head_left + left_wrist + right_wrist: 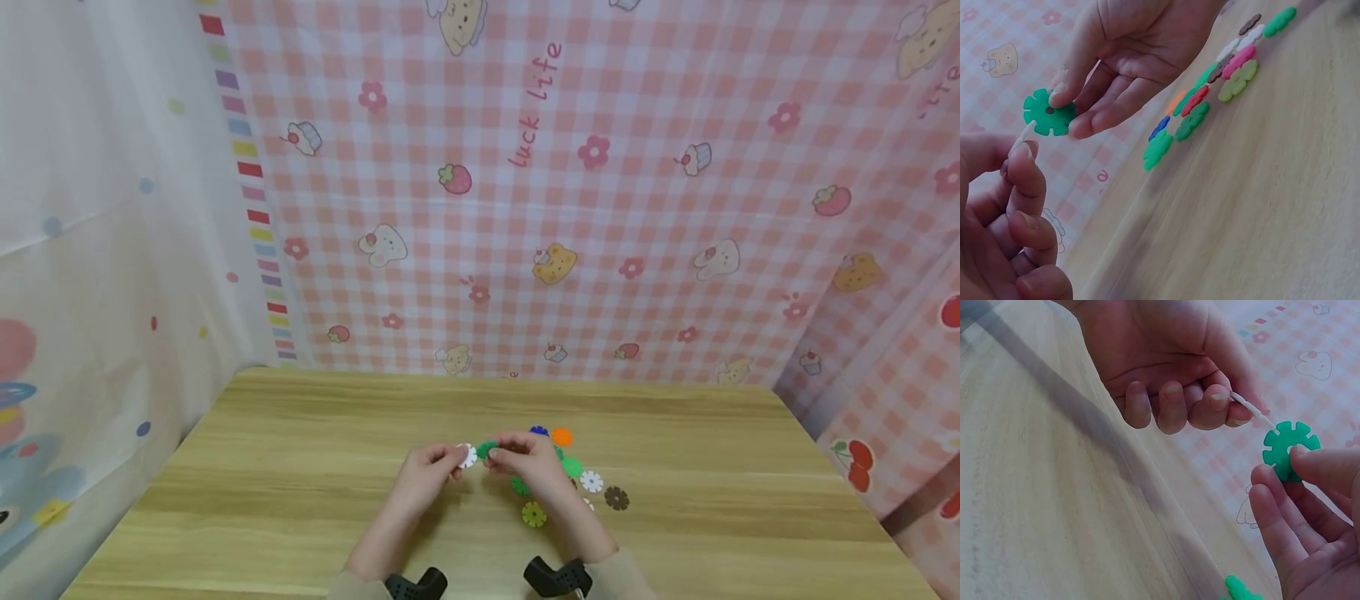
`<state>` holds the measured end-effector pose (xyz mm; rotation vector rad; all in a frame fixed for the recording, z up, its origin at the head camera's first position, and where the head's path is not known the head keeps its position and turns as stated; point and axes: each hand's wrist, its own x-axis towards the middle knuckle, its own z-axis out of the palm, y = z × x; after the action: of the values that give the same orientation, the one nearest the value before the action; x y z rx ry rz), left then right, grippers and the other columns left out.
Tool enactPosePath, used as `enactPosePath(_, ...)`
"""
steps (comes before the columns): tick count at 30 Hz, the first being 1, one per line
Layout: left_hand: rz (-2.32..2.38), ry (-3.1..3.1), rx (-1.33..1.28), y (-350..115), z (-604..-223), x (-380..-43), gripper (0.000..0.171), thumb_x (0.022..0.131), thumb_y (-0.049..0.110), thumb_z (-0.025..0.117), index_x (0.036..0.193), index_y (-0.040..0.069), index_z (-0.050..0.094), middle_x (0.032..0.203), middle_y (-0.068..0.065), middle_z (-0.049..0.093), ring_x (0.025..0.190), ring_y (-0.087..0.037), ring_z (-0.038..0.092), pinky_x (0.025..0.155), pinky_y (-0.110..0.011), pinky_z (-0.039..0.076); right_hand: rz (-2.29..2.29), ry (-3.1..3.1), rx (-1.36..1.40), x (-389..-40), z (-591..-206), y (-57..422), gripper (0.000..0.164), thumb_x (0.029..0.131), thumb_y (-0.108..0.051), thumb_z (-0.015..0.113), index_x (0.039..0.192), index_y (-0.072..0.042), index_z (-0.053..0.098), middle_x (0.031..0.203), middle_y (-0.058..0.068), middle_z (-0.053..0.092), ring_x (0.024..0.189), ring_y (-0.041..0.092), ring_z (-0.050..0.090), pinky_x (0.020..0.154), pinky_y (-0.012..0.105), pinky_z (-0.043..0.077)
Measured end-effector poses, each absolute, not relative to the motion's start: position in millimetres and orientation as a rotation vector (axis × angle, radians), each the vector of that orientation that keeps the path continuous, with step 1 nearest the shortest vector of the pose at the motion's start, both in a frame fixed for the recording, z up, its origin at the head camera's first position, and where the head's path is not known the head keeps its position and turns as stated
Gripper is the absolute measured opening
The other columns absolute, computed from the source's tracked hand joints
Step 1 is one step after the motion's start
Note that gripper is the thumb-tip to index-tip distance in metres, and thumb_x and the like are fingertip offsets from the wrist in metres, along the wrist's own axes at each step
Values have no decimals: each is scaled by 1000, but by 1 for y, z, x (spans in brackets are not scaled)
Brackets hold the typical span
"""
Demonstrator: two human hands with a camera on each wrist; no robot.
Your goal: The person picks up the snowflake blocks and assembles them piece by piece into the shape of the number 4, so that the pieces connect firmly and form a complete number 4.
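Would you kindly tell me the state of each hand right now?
Left hand: closed, pinching a white notched disc.
Right hand: closed, pinching a green notched disc.

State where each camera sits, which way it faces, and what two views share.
Head: on the head, facing forward and down at the table and cloth; left hand, right hand and sleeves show.
Left wrist: on that wrist, looking at the white disc, green disc and loose discs; left hand near, right hand beyond.
Right wrist: on that wrist, looking at the white disc and green disc; right hand near, left hand beyond.
Shared: both wrist views show the white disc edge-on at the green disc's rim.
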<state>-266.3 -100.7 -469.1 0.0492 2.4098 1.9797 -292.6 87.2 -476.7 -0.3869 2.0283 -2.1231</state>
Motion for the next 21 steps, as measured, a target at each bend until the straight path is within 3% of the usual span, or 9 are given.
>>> enactPosePath(21, 2129, 2255, -66, -96, -469, -264, 31, 93, 26, 66, 80, -2, 66, 61, 5, 53, 65, -13, 42, 57, -23, 32, -2141, 2100, -381, -290, -473, 83, 17, 85, 2, 70, 98, 13, 69, 91, 17, 71, 78, 17, 70, 74, 33, 57)
